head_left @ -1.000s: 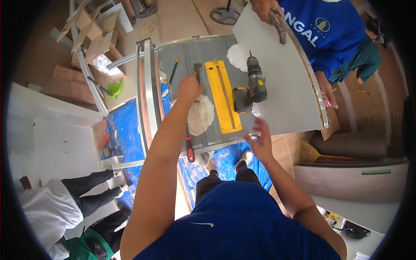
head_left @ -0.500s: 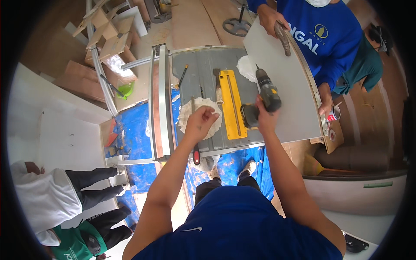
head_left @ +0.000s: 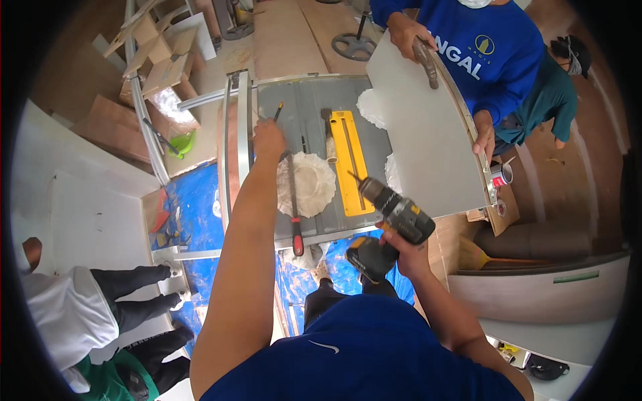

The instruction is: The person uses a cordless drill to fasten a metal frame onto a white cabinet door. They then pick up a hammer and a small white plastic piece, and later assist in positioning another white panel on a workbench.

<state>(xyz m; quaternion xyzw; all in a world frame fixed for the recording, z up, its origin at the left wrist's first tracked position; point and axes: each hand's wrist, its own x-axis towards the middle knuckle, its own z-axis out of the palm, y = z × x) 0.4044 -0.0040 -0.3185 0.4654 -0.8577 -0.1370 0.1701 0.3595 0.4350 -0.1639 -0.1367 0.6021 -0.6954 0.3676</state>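
Note:
My right hand [head_left: 405, 252] is wrapped round the grip of a black cordless drill [head_left: 401, 214], held over the table's near edge with its bit pointing up and left. My left hand [head_left: 269, 139] reaches across the grey tabletop [head_left: 364, 144], closed at the lower end of a pencil [head_left: 279, 109]; its fingertips are partly hidden. Closer to me, a long thin metal tool with a red-and-black handle [head_left: 297, 235] crosses a whitish, ragged round sheet [head_left: 315, 184]. To its right lie a hammer-like tool [head_left: 330, 144] and a yellow slotted plate [head_left: 353, 167].
Across the table, a person in blue [head_left: 501, 73] steadies a pale grey panel [head_left: 435, 140] at the right, one hand on a brown curved piece [head_left: 424, 61]. Metal rails [head_left: 243, 127] border the table's left side. Blue sheeting [head_left: 194, 207] covers floor; other people stand nearby.
My left hand has moved from above the round sheet, forward and left to the pencil. My right hand has drawn the drill back toward me, off the panel, and turned it leftward.

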